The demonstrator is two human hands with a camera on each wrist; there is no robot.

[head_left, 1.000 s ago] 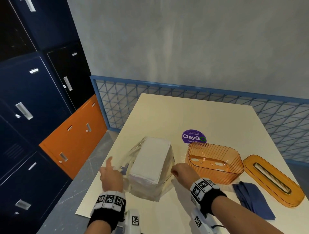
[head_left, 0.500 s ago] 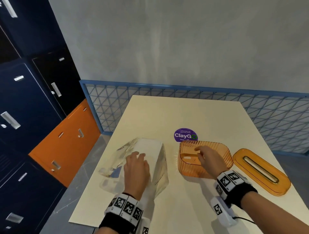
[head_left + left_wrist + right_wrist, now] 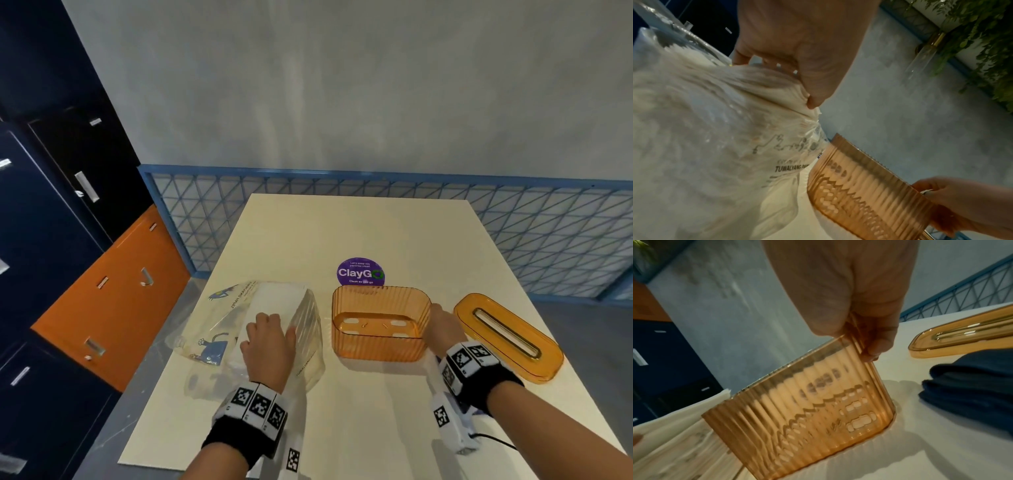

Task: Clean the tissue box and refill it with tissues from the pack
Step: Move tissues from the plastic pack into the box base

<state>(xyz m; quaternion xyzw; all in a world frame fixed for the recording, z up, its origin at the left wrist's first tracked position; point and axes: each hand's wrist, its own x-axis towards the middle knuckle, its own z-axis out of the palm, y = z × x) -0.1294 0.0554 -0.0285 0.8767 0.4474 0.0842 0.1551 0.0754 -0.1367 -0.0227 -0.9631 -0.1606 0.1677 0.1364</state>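
L hand (image 3: 270,346) clutches tissue stack (image 3: 274,301) in pack (image 3: 239,329), just left of empty box (image 3: 378,323) on table (image 3: 359,428); R hand (image 3: 442,325) pinches box's right end wall, long axis left-right.

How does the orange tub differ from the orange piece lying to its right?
The orange tub is deep with ribbed walls and stands open and empty; the orange lid is shallow, smooth and has a long slot in its top. The right hand grips the tub's right end wall, while nothing touches the lid. The tub sits beside the tissue pack that the left hand grips; the lid lies at the far right. Both are see-through orange plastic on the table.
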